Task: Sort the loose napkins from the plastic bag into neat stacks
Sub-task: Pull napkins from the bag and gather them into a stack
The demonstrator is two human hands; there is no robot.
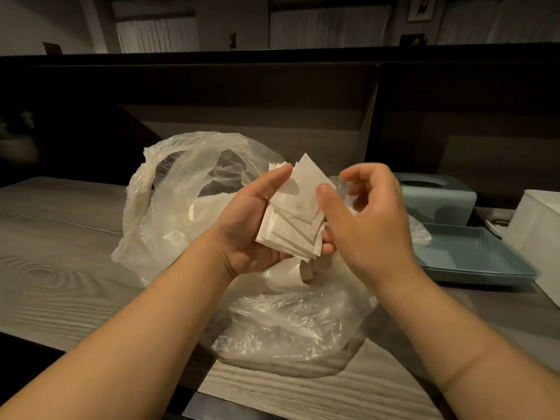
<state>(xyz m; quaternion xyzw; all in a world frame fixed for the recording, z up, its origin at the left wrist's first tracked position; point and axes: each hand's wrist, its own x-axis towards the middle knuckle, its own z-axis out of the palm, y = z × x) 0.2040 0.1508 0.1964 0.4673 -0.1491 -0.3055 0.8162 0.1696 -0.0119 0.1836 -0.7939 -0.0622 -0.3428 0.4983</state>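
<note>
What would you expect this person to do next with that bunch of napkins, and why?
Probably square the napkins. The left hand grips them fanned out, corners askew, above the plastic bag, while the right hand hovers beside them with its fingers loosely curled, so tapping the edges flush seems the likely next move.

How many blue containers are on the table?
2, both at the right: a blue tissue box at the back, and a shallow blue tray in front of it. The white box's edge may hide others.
</note>
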